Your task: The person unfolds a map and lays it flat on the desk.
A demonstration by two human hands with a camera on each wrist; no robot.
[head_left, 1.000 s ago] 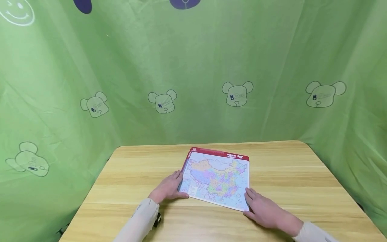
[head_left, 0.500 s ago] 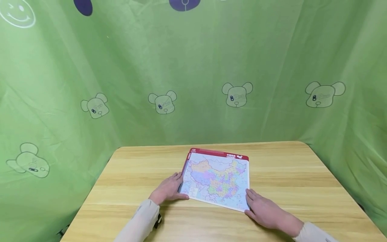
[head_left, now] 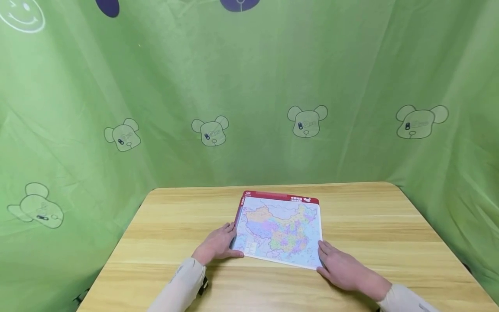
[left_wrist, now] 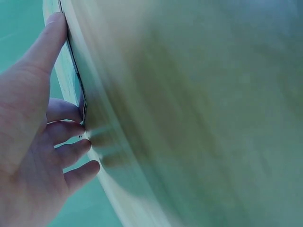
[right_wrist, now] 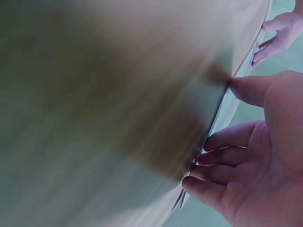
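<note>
Head view: 1 map (head_left: 282, 229) lies face up on the wooden table (head_left: 167, 234), about mid-width, turned slightly so its right end sits nearer me. Left hand (head_left: 218, 243) at the near left corner: fingers spread on the left edge, thumb set apart at the near edge. Right hand (head_left: 343, 268) much the same at the near right corner. Wrist views: fingertips touch the map's rim, no pinch seen; how hard I press, cannot tell.

Step, as I judge it: steadying the map by its edges. Best done with light, equal pressure from 2 sides, fingers low, palms off the print. Too much squeeze could bow it; uneven pushing would likely swing it round.

Count: 1 map (single sheet or layered, cannot tell), 1 table, 2 hands, 2 pale sleeves (head_left: 175, 288), 1 green cloth (head_left: 249, 160). Printed on cloth: 5 bear heads (head_left: 306, 124), 1 smiley (head_left: 22, 16), 2 purple shapes (head_left: 108, 8) cut off at top.
</note>
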